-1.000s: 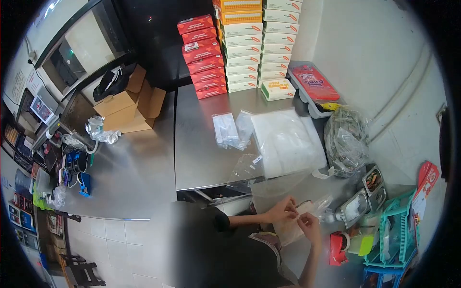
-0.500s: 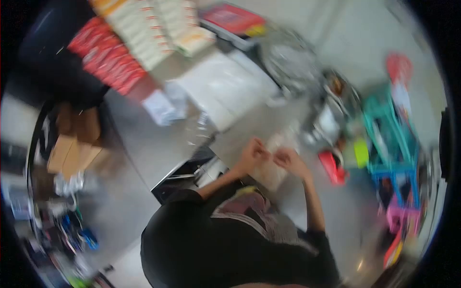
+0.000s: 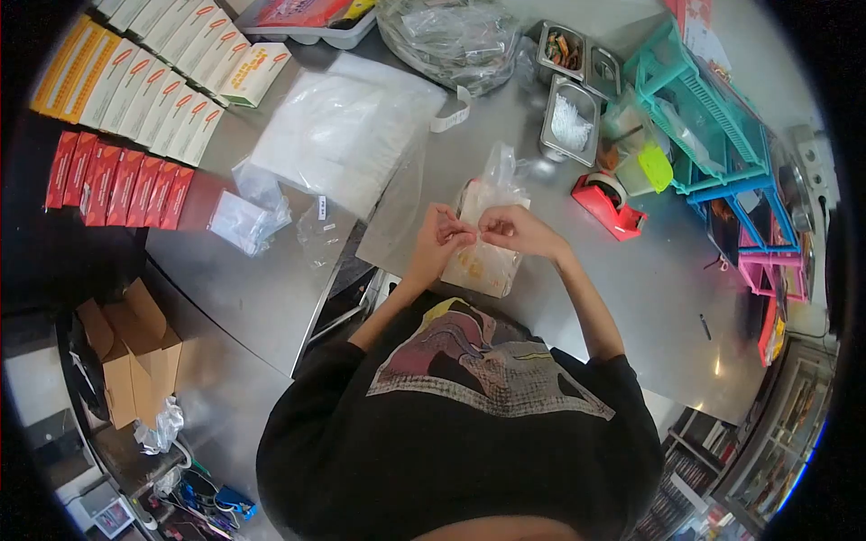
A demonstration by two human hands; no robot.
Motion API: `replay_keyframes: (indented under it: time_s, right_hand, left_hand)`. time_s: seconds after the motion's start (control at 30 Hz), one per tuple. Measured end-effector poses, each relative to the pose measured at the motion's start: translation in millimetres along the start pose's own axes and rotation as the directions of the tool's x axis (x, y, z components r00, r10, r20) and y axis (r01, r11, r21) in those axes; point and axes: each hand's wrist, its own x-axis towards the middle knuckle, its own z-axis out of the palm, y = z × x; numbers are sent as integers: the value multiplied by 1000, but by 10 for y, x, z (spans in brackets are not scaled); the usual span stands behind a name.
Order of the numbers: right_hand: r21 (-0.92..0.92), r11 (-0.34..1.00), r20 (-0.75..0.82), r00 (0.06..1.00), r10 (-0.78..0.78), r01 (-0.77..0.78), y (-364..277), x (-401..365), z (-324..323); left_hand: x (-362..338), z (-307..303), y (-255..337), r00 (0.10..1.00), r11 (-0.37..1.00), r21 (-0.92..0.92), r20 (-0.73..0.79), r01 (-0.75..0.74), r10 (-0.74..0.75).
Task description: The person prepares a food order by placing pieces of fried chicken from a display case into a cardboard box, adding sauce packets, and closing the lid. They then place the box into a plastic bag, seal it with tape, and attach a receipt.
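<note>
My left hand [image 3: 439, 242] and my right hand [image 3: 521, 231] meet over a pale box [image 3: 483, 270] with orange print. A clear plastic bag [image 3: 503, 171] seems to wrap the box, its loose end crumpling up beyond my fingers. Both hands are closed, thumb and finger pinched tip to tip. Whatever lies between the fingertips is too small to name. The box rests on the metal table [image 3: 577, 288], close to its front edge.
Left stand rows of white boxes [image 3: 149, 90] and red boxes [image 3: 117, 185]. A stack of clear bags [image 3: 338, 126] lies ahead. Rightward are a red tape dispenser [image 3: 609, 207], a metal tray with white pieces [image 3: 570, 124] and teal baskets [image 3: 699, 108]. An open drawer [image 3: 347, 311] sits left.
The view has turned and sharpened, shifting the surroundings in the picture. Both hands stay close together over the bagged box, fingertips now touching or nearly so.
</note>
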Motion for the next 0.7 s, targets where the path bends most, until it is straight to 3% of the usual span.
replay_keyframes:
  time_s: [0.13,0.23,0.3,0.33,0.37,0.4,0.47,0.5,0.53,0.6,0.63,0.7]
  right_hand:
    - [14,1000,-39,999,-13,14,-53,-9,18]
    - [162,978,-89,986,144,-129,-133,-26,62]
    - [-293,956,-190,980,-52,-6,-177,-78,134]
    - [-292,956,-215,976,-40,-25,-209,-107,179]
    - [-415,907,-274,960,-54,-68,-252,-136,225]
    - [-531,840,-327,942,-78,-115,-278,-161,236]
    - [-468,864,-387,922,-13,-184,-236,-271,213]
    - [-402,887,-410,911,49,-229,-213,-318,237]
    - [-396,891,-407,912,48,-224,-216,-356,272]
    - [-272,959,-489,870,-60,-86,-251,-423,331]
    - [-275,958,-486,871,-70,-76,-234,-409,359]
    - [-313,938,-586,807,-66,-151,-145,-408,438]
  left_hand:
    - [103,-20,16,997,995,103,80,8,-16]
    - [135,-88,64,992,982,184,104,53,-73]
    - [160,-113,117,984,968,242,148,58,-96]
    - [132,-114,168,988,903,426,154,-59,-8]
    - [112,-132,224,981,790,589,178,-172,80]
    - [132,-188,298,976,791,584,203,-181,74]
    - [197,-382,463,992,635,763,103,-124,70]
    - [294,-516,498,992,629,767,106,-123,64]
    - [493,-651,504,976,523,825,163,-214,143]
    - [912,-622,592,888,290,861,319,-418,331]
    - [1167,-474,660,800,159,837,418,-523,431]
    - [1710,-307,446,675,48,830,416,-555,609]
